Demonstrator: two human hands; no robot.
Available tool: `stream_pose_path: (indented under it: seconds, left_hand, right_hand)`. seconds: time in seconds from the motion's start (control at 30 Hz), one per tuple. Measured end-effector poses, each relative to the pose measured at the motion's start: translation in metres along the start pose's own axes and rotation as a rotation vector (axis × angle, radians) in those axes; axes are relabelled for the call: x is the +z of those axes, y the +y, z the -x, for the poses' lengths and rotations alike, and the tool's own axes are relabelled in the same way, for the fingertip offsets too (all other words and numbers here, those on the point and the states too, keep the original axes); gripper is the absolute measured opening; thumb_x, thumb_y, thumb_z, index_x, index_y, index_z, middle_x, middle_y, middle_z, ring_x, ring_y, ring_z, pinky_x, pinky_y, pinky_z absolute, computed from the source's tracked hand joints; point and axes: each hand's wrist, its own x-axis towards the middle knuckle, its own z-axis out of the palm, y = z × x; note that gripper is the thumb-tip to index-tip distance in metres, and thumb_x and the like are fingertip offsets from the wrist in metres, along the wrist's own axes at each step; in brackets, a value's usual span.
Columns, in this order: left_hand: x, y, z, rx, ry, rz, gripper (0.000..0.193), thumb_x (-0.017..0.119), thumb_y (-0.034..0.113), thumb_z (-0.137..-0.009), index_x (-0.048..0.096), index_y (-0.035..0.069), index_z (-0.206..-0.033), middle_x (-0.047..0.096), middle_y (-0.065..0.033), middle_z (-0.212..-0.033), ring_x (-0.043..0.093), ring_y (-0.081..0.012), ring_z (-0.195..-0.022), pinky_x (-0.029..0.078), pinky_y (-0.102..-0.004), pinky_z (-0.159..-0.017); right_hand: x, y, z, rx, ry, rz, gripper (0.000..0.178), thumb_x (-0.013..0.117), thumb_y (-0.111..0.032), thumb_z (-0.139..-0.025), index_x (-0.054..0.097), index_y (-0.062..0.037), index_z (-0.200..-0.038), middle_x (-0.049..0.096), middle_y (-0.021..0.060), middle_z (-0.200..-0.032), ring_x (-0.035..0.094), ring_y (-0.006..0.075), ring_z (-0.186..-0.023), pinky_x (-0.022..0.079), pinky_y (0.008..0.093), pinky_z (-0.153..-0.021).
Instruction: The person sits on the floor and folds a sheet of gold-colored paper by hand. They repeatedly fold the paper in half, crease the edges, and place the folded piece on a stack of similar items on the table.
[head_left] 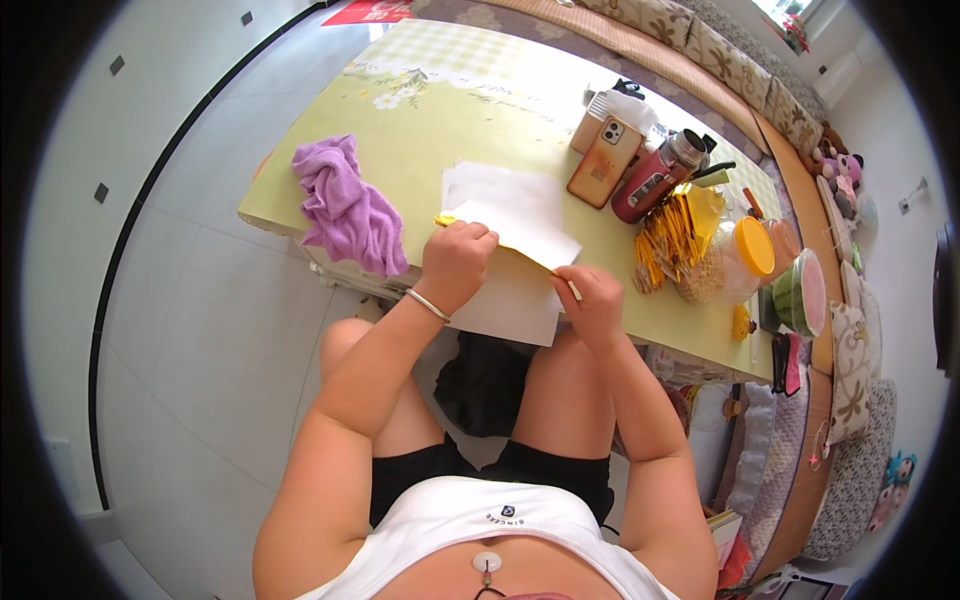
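White paper (515, 205) lies on the table near its front edge, and a lower part of the white sheet (505, 310) hangs over the edge above my knees. Across the paper runs a thin yellow strip (528, 259), its kind too small to tell. My left hand (457, 264) is closed over the strip's left part, with a yellow end sticking out beyond the fingers. At the strip's other end, my right hand (593, 302) pinches it at the paper's edge. The strip is stretched straight between both hands.
A purple cloth (350, 205) lies crumpled at left. To the right stand a phone (605, 162), a dark red thermos (650, 185), several yellow packets (670, 240), a yellow-lidded jar (752, 248) and a cut watermelon (798, 295). A sofa (640, 22) lines the far side.
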Motion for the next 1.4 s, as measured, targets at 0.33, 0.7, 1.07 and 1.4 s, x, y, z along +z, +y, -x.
stream_pose_path:
  seconds: [0.33,0.7,1.07,1.4]
  left_hand:
    - [-0.024,-0.035,-0.014,-0.488,-0.356,1.336,0.017,0.060,-0.012,-0.086,0.075,-0.004,-0.087,0.074,-0.0158,-0.109,0.069,-0.0221,-0.103,0.055,-0.0309,-0.095]
    - [-0.027,-0.025,-0.014,0.020,-0.246,0.452,0.033,0.081,0.027,-0.082,0.074,0.000,-0.101,0.070,-0.0184,-0.125,0.059,-0.0347,-0.127,0.045,-0.0418,-0.107]
    - [-0.028,-0.001,0.019,0.202,-0.383,0.270,0.019,0.082,0.017,-0.079,0.068,0.006,-0.083,0.062,-0.0231,-0.136,0.057,-0.0408,-0.128,0.048,-0.0441,-0.104]
    - [-0.018,-0.015,0.008,-0.042,-0.460,0.345,0.012,0.076,0.012,-0.085,0.069,0.003,-0.088,0.058,-0.0246,-0.140,0.053,-0.0431,-0.128,0.043,-0.0447,-0.109]
  right_hand:
    - [-0.016,0.021,-0.006,-0.027,-0.079,-0.115,0.080,0.086,-0.017,-0.076,0.051,-0.0104,-0.147,0.048,0.0148,-0.155,0.042,0.0372,-0.144,0.034,0.0485,-0.118]
    - [-0.011,-0.008,0.000,-0.320,-0.014,0.218,0.007,0.073,-0.008,-0.080,0.066,-0.0095,-0.081,0.067,0.0035,-0.084,0.065,0.0250,-0.090,0.052,0.0437,-0.092]
    - [-0.006,-0.025,0.000,0.003,-0.256,-0.100,0.013,0.069,-0.002,-0.079,0.057,-0.0056,-0.084,0.072,0.0136,-0.103,0.067,0.0366,-0.103,0.053,0.0443,-0.086]
    - [-0.003,0.017,-0.014,0.104,-0.376,-0.291,0.011,0.067,-0.005,-0.086,0.056,-0.0039,-0.088,0.068,0.0193,-0.120,0.054,0.0381,-0.133,0.044,0.0462,-0.107]
